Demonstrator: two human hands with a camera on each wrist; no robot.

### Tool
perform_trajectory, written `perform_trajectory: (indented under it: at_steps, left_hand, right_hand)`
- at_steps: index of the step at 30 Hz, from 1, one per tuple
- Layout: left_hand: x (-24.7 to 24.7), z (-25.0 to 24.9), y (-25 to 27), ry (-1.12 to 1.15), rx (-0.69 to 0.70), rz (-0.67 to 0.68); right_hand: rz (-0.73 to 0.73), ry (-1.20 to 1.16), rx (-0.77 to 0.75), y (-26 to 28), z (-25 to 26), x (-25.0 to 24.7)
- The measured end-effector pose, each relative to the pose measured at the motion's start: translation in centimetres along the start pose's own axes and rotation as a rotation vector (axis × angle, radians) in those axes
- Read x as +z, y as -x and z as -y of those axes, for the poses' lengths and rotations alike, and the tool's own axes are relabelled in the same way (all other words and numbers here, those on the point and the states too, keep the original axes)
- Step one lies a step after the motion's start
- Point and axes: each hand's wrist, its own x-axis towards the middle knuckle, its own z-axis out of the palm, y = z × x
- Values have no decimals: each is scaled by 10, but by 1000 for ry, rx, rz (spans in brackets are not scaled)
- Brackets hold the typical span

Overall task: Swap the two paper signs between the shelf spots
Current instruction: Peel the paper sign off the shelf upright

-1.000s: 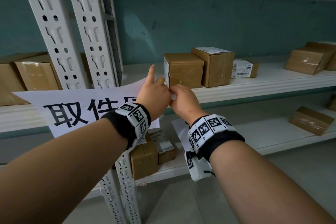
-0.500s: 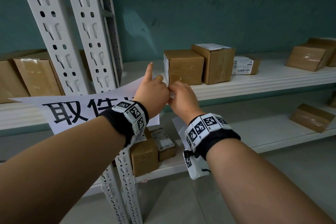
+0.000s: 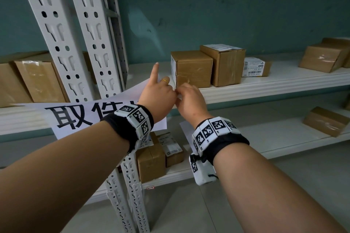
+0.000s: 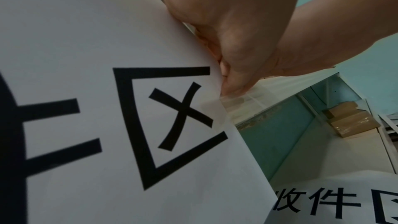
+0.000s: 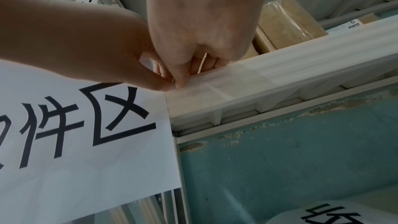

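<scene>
A white paper sign [image 3: 75,119] with large black characters hangs across the front of the middle shelf edge [image 3: 265,89]. My left hand [image 3: 161,94] pinches its upper right corner, index finger raised. My right hand [image 3: 186,98] is right beside it, fingers curled, pinching the clear tape [image 5: 215,88] that joins the corner to the shelf edge. In the right wrist view the sign [image 5: 86,142] sits under both thumbs. The second sign [image 5: 327,215] lies on the lower shelf, also seen as the second sign [image 4: 323,202] in the left wrist view.
Two cardboard boxes [image 3: 191,68] [image 3: 223,62] stand on the middle shelf just behind my hands. White perforated uprights [image 3: 56,34] rise at the left. More boxes sit on the lower shelf [image 3: 151,159] [image 3: 325,121] and at the far right [image 3: 323,56].
Both hands stay at the sign's upper right corner and have hardly moved. The left index finger remains raised.
</scene>
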Motion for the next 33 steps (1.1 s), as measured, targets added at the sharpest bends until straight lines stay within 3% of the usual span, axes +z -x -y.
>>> perform_trajectory:
  at_steps: [18, 33]
  left_hand:
    - [1, -2, -2, 17, -22, 8]
    - [2, -2, -4, 70, -30, 17]
  right_hand:
    - [27, -22, 7, -2, -4, 0]
    - [-49, -77, -24, 1, -10, 7]
